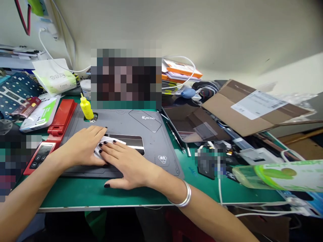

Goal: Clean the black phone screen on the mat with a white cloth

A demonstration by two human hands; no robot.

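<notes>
A dark, glossy phone (138,142) lies flat on a grey work mat (156,164), with a bright reflection across it. My left hand (87,144) spans the phone's left end, fingers along the far side and thumb along the near side. Under the fingers of my right hand (123,161) is a white wipe (118,140), pressed against the phone. Those fingers lie flat and stretched out, with the thumb spread toward me. Both hands cover the phone's left part. Behind my left hand, a yellow squeeze bottle (87,108) stands upright in the mat's cutout.
Left of the mat is a red device (41,156) with a black button panel. Pens (175,137) and a dark glossy tablet-like panel (194,122) lie on the right. Beyond are a cardboard box (227,101) and a green-white packet (282,176). A tissue pack (54,77) sits back left.
</notes>
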